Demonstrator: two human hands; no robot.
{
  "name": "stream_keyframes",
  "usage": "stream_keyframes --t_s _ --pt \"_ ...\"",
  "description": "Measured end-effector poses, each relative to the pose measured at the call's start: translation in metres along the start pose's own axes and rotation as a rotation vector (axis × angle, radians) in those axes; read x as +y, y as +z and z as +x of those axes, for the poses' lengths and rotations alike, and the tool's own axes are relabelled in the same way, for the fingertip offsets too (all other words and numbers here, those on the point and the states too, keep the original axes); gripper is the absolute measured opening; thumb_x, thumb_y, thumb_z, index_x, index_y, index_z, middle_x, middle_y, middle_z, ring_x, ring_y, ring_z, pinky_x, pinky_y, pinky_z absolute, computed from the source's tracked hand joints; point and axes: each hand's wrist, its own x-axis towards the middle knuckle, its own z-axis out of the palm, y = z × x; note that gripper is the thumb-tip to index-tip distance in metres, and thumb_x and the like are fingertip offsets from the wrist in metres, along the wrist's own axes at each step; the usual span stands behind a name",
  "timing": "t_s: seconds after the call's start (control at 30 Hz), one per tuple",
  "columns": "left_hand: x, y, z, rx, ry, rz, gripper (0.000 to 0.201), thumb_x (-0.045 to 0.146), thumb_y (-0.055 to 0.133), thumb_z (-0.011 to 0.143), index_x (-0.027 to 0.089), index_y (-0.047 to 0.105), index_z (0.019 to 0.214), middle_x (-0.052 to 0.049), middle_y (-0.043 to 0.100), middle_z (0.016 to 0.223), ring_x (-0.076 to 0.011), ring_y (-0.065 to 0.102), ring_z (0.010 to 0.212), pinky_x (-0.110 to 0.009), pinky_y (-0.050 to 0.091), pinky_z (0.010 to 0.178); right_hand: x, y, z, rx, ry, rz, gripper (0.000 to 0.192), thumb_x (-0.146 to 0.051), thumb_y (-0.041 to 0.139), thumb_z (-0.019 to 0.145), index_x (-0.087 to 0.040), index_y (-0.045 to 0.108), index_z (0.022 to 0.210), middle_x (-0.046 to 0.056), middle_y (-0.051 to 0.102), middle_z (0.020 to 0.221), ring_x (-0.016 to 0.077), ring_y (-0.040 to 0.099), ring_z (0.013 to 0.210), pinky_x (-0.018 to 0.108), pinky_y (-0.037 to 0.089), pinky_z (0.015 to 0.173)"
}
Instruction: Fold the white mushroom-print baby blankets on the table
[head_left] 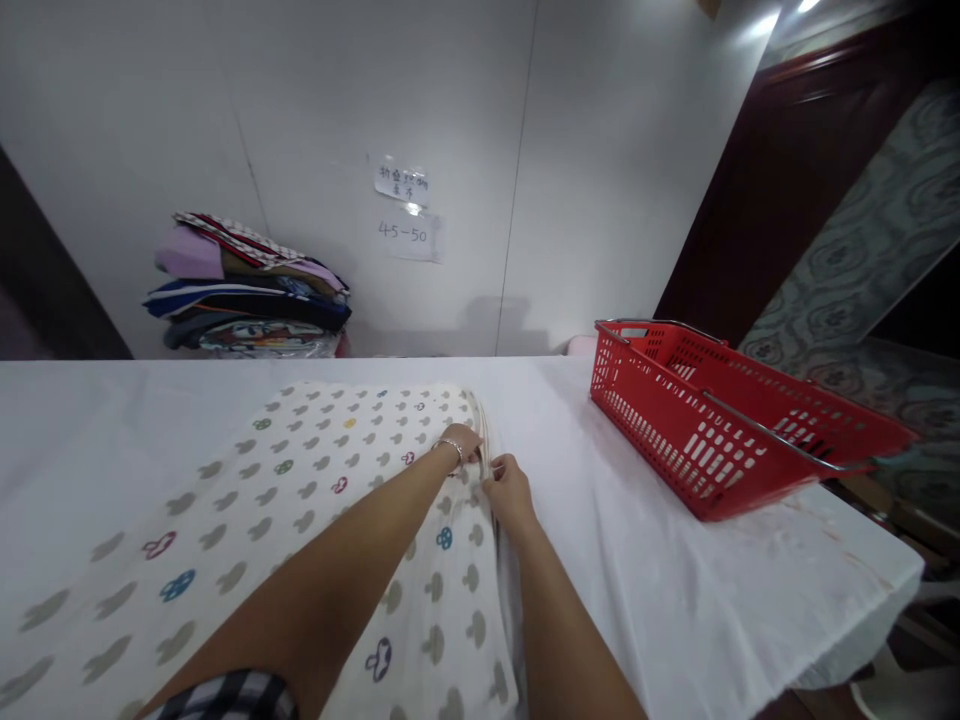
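Note:
A cream cloth (300,520) printed with grey and coloured mushrooms lies spread on the white-covered table, its right side in several layers. My left hand (461,440), with a bracelet at the wrist, is closed on the layered right edge of the cloth. Just to the right and a little nearer, my right hand (511,492) pinches the same edge from outside. The fingertips of both hands are close together, partly hidden by the cloth layers.
On the table's right stands a red plastic basket (720,440) with metal handles. A stack of folded clothes (251,290) is at the back left against the wall. Two paper notes (409,237) are taped to the wall. The white tabletop (570,560) ends at a right corner.

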Motion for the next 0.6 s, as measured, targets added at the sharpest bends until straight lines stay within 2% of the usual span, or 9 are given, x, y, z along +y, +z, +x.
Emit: stream_keyframes --t_s 0.13,0.23,0.3,0.4,0.6 --pt "0.003 0.007 -0.004 0.083 -0.107 -0.074 0.026 0.026 0.044 0.087 0.015 0.051 0.109 -0.005 0.063 0.093 -0.0117 0.060 0.076 -0.026 0.049 0.068 0.002 0.001 0.002 -0.001 -0.005 0.019 0.026 -0.011 0.047 0.060 -0.021 0.049 0.084 -0.004 0.053 0.066 0.0125 0.050 0.061 0.021 0.035 0.055" --pt "0.007 0.008 -0.005 0.172 -0.125 -0.079 0.025 0.015 0.043 0.082 0.020 0.055 0.103 -0.003 0.065 0.097 -0.0116 0.060 0.085 -0.022 0.046 0.072 0.003 0.002 0.002 -0.002 -0.008 0.023 0.025 -0.012 0.048 0.060 -0.021 0.050 0.083 -0.004 0.053 0.066 0.0124 0.050 0.061 0.021 0.035 0.056" --pt "0.009 0.007 -0.005 0.200 -0.115 -0.068 0.023 0.015 0.043 0.079 0.021 0.059 0.094 -0.002 0.066 0.099 -0.0127 0.059 0.090 -0.021 0.044 0.075 0.003 0.002 0.002 0.002 -0.013 0.023 0.024 -0.013 0.048 0.060 -0.022 0.051 0.082 -0.004 0.053 0.065 0.0124 0.049 0.062 0.021 0.036 0.057" --pt "0.012 0.002 -0.003 0.188 -0.115 -0.042 0.022 0.018 0.044 0.077 0.020 0.064 0.087 -0.004 0.067 0.099 -0.0151 0.060 0.092 -0.022 0.044 0.076 0.003 0.001 0.002 0.004 -0.023 0.024 0.023 -0.012 0.047 0.060 -0.021 0.052 0.080 -0.004 0.053 0.064 0.0122 0.049 0.062 0.021 0.036 0.057" --pt "0.018 -0.005 0.004 0.098 -0.142 0.029 0.024 0.027 0.049 0.076 0.015 0.066 0.088 -0.012 0.066 0.101 -0.0211 0.060 0.097 -0.024 0.046 0.076 0.000 -0.001 0.000 0.003 -0.040 0.058 0.022 -0.012 0.046 0.058 -0.021 0.053 0.077 -0.005 0.050 0.062 0.0119 0.046 0.059 0.021 0.034 0.055"
